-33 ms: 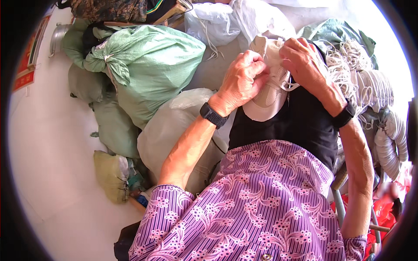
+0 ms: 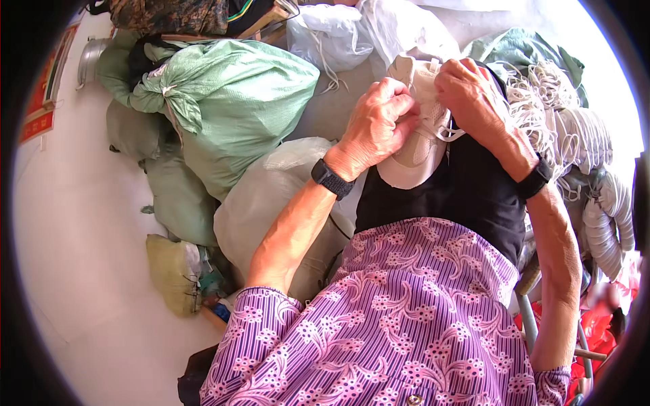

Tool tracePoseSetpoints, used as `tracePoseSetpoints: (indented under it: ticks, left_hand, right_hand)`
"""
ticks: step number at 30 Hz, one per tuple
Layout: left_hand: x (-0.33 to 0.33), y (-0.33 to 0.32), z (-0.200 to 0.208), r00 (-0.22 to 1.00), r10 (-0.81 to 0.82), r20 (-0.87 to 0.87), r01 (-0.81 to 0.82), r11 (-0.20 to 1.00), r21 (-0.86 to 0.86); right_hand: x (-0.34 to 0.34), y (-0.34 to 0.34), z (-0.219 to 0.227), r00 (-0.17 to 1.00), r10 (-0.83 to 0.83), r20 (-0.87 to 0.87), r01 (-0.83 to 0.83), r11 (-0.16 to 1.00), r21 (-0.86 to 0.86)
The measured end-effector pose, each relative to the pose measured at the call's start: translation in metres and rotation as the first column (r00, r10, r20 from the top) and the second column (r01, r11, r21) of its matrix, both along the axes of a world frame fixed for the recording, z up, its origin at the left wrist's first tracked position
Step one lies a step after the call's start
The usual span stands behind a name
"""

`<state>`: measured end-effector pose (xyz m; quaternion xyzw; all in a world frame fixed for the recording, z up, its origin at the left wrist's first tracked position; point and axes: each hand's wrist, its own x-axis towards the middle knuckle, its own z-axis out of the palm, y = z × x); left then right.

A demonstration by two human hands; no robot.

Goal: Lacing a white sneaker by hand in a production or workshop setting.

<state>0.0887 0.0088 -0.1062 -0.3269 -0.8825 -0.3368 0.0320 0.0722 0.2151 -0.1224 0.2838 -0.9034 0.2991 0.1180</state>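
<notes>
A pale cream shoe rests on the black cloth over my lap, its toe toward me. My left hand is closed in a pinch at the shoe's left side, over the lacing area; its fingers hide what is between them. On the opposite side, my right hand bends over the tongue and eyelets with fingertips pressed together. A loose white shoelace comes out below the right fingers. Their grip on it is mostly hidden.
A large green sack and a white plastic bag lie to my left. Bundles of white laces hang at the right, above red plastic. A small yellowish bag sits on the pale floor. White bags stand ahead.
</notes>
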Motion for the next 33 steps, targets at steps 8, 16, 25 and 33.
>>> tracePoseSetpoints:
  ticks: [8,16,25,33]
  left_hand:
    - [-0.001,0.011,0.002,1.0,-0.02,-0.006,0.02,0.998,0.061]
    - [0.003,0.007,0.026,0.918,0.01,0.398,-0.053,0.994,0.097]
    - [-0.011,-0.031,0.023,0.967,0.107,0.23,-0.117,0.993,0.031]
    - [-0.016,-0.015,0.021,0.965,0.25,0.076,-0.257,0.962,0.091]
  right_hand:
    - [0.003,0.039,0.002,0.986,-0.133,-0.099,0.157,0.942,0.297]
    - [0.012,0.072,0.005,0.992,-0.119,-0.027,0.122,0.967,0.222]
    - [0.009,0.179,-0.046,0.933,-0.359,0.004,0.34,0.888,0.31]
    - [0.013,0.041,0.002,0.989,-0.107,0.1,0.101,0.993,0.059]
